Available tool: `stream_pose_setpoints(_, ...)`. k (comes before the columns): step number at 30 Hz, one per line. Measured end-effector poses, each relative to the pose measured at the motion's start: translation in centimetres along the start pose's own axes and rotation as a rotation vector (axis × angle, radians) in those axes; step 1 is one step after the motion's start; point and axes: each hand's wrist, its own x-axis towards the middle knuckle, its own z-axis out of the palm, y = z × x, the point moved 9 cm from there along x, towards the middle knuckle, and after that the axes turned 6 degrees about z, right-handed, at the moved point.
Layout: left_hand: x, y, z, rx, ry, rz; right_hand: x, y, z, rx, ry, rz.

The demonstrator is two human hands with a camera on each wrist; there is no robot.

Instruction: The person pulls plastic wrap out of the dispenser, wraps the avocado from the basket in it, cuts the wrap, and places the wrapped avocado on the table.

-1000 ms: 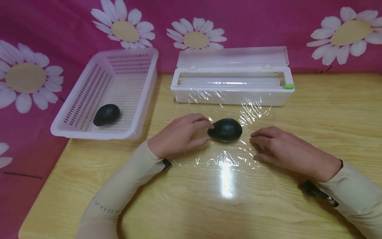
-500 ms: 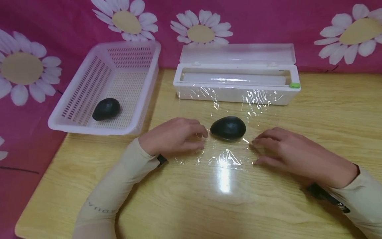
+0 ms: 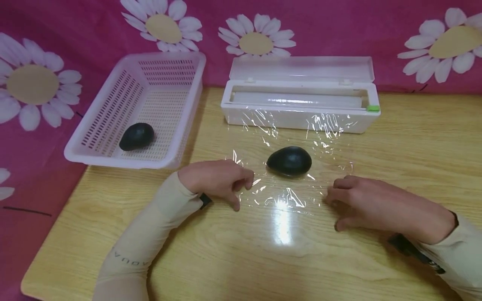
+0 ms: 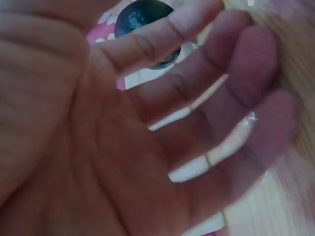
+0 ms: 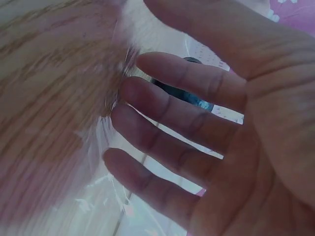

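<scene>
On a clear sheet of cling film (image 3: pixel 293 194) spread over the table lies a dark avocado (image 3: pixel 289 161), its narrow end to the left. My left hand (image 3: pixel 216 179) hovers by the film's left edge, fingers relaxed and thumb apart. At the film's right edge is my right hand (image 3: pixel 384 205), its fingers loosely bent. Both wrist views show palms holding nothing, with the avocado (image 4: pixel 142 19) partly hidden behind the fingers; whether fingertips touch the film cannot be told. The film runs back to a white cling film dispenser (image 3: pixel 301 119) with its lid raised.
A white plastic basket (image 3: pixel 171 161) stands at the left with a second avocado (image 3: pixel 137 136) inside. A green slider (image 3: pixel 373 108) sits at the dispenser's right end. Behind the wooden table (image 3: pixel 241 263) hangs a magenta flowered cloth (image 3: pixel 331 29).
My left hand has let go of the avocado and drawn left and toward me. My right hand has shifted right and nearer. The avocado stays on the film.
</scene>
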Motion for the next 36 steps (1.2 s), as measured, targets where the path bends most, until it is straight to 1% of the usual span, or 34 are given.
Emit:
stream_pose_setpoints(3,-0.2,-0.2,0.3,0.001,-0.03,-0.041,0.0,0.0,0.3,-0.02,-0.017,0.003)
stream_pose_setpoints(5,-0.2,-0.3,0.4,0.01,-0.046,-0.071,0.1,-0.2,0.2,-0.034,0.002,-0.019)
stream_pose_setpoints(8,-0.1,-0.1,0.6,0.027,-0.055,-0.091,0.1,-0.5,-0.1,-0.052,0.05,-0.051)
stream_pose_setpoints(12,0.0,0.2,0.6,0.065,-0.056,-0.088,0.0,-0.7,-0.5,-0.057,0.097,-0.079)
stream_pose_setpoints(16,-0.1,0.4,0.5,0.091,-0.065,-0.073,-0.1,-0.9,-0.6,-0.059,0.118,-0.107)
stream_pose_setpoints(20,-0.4,0.4,0.3,0.087,-0.07,-0.07,-0.2,-0.8,-0.6,-0.058,0.109,-0.112)
stream_pose_setpoints(24,-0.7,0.3,0.1,0.107,-0.061,-0.077,-0.3,-0.7,-0.9,-0.029,0.115,-0.126)
stream_pose_setpoints(28,-0.9,0.3,0.1,0.136,-0.058,-0.069,-0.3,-0.6,-0.9,-0.005,0.099,-0.129)
stream_pose_setpoints(31,-1.0,0.3,0.0,0.136,-0.054,-0.063,-0.3,-0.4,-0.8,0.0,0.073,-0.109)
stream_pose_setpoints(36,-1.3,0.4,-0.3,0.095,-0.029,-0.055,-0.4,0.2,-0.6,0.008,0.028,-0.051)
